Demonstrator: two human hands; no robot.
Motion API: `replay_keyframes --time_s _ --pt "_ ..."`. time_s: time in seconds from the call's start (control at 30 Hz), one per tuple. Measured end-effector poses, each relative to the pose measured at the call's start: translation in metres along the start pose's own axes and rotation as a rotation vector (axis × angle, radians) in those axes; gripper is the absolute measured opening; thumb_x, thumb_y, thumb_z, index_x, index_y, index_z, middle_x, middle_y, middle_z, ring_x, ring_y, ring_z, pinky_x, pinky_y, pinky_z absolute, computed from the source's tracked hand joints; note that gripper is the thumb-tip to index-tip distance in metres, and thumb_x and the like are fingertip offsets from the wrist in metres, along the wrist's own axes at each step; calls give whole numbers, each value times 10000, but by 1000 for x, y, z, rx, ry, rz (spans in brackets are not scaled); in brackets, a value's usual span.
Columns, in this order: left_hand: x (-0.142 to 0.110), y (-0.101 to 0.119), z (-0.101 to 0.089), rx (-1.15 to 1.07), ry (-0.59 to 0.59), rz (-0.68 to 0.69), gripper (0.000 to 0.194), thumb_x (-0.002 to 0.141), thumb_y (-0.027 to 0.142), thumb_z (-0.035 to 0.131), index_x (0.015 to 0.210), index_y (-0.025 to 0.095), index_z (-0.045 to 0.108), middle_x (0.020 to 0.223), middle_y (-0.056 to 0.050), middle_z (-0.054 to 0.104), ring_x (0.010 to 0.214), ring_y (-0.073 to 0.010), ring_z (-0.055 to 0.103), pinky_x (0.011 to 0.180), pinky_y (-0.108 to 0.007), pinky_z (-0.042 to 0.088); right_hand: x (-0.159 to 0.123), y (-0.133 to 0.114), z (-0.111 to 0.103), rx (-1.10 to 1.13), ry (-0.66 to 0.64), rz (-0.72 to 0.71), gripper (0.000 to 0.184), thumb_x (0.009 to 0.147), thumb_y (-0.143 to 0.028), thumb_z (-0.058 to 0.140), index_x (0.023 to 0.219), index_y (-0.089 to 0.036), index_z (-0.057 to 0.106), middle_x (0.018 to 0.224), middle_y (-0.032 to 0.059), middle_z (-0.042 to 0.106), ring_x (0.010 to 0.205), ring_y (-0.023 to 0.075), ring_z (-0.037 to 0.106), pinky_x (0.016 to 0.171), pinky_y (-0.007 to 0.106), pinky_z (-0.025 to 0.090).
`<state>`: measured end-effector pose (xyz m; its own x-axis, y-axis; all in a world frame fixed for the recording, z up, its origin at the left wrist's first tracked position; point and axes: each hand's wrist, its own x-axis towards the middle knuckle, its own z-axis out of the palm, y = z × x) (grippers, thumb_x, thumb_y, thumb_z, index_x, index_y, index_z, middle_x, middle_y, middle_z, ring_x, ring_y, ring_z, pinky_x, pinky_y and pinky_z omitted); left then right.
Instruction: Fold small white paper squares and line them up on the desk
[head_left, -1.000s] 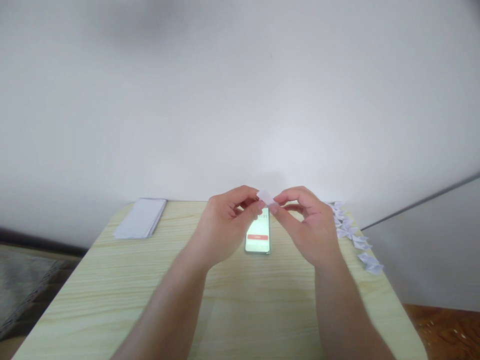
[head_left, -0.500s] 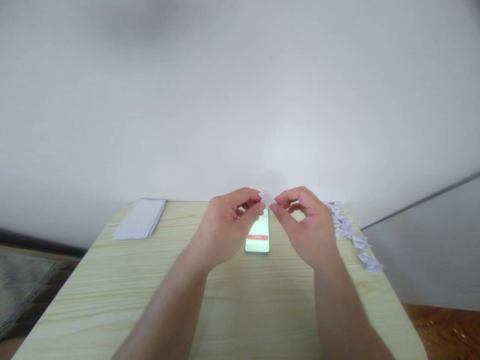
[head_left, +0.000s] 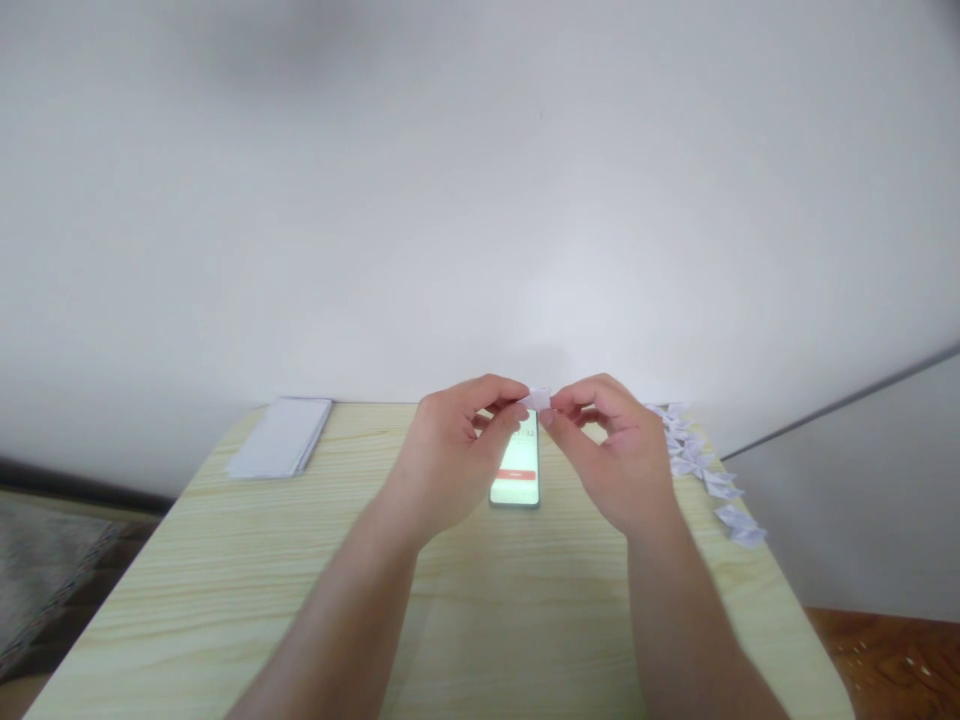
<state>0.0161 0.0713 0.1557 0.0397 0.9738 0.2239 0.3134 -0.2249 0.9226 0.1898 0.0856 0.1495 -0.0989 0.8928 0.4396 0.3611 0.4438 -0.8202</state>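
A small folded white paper [head_left: 539,399] is held up between my hands, above the far end of a lit phone. My left hand [head_left: 466,445] pinches its left side between thumb and fingers. At its right edge, my right hand [head_left: 616,445] has thumb and fingertips closed on the paper. The phone [head_left: 515,487] lies on the table below, its screen showing digits and a red bar; its upper part is partly covered by my left thumb and the paper. Fine folds in the paper are too small to make out.
A stack of white paper sheets [head_left: 280,438] lies at the table's far left. Several folded white paper pieces [head_left: 721,486] line the right edge, some hidden behind my right hand. The pale wooden table [head_left: 517,620] meets a white wall [head_left: 480,200] at the back.
The paper has turned from a diamond-like outline to a flatter, lower shape between my fingers. Both hands stay nearly in place. The phone's digits have changed.
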Motion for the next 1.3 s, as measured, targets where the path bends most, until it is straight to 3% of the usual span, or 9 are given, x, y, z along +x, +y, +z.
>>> replay_keyframes --time_s 0.27,0.43,0.63,0.8,0.93,1.13,1.3 --pt "-1 1 -1 -138 32 -8 214 922 347 672 1062 216 766 1001 -49 769 916 -194 690 797 -292 552 -1 0 -1 110 -75 37 92 908 -219 683 955 -250 756 796 -8 641 743 147 597 689 305 502" --pt "0 2 -3 -350 92 -3 203 895 359 720 994 192 780 886 -49 768 820 -167 694 785 -283 570 -2 -2 -3 267 -188 59 189 909 -224 696 1089 -263 737 974 11 720 883 174 656 805 341 539" --pt "4 -4 -2 -571 101 -3 198 850 307 777 1016 199 777 880 -57 761 824 -181 694 799 -327 574 -5 -5 -4 373 -307 16 368 864 -155 718 1198 -308 695 1097 22 687 1007 206 637 882 391 544" --pt "4 -5 -2 -640 79 10 173 883 290 745 1021 197 793 909 -60 759 860 -170 674 835 -320 552 -5 -9 -4 352 -379 -12 484 842 -146 738 1287 -321 656 1141 33 669 1044 218 625 919 409 536" --pt "3 -4 -2 -624 48 15 179 886 280 738 1037 201 797 940 -75 766 917 -207 686 871 -360 549 -5 -11 -5 381 -411 -42 519 834 -224 776 1327 -319 644 1175 45 661 1061 233 619 922 415 538" --pt "3 -3 1 -617 66 55 160 849 226 775 1007 212 797 935 -58 765 895 -194 692 820 -334 573 -4 -12 -2 495 -303 43 246 975 -298 624 1203 -290 717 1095 35 707 1010 200 652 890 367 543" --pt "2 1 3 -582 70 74 142 851 193 773 992 200 786 884 -38 763 814 -151 702 774 -284 593 -5 -10 1 445 -193 58 194 998 -307 596 1103 -283 758 971 16 745 957 190 685 853 339 544"
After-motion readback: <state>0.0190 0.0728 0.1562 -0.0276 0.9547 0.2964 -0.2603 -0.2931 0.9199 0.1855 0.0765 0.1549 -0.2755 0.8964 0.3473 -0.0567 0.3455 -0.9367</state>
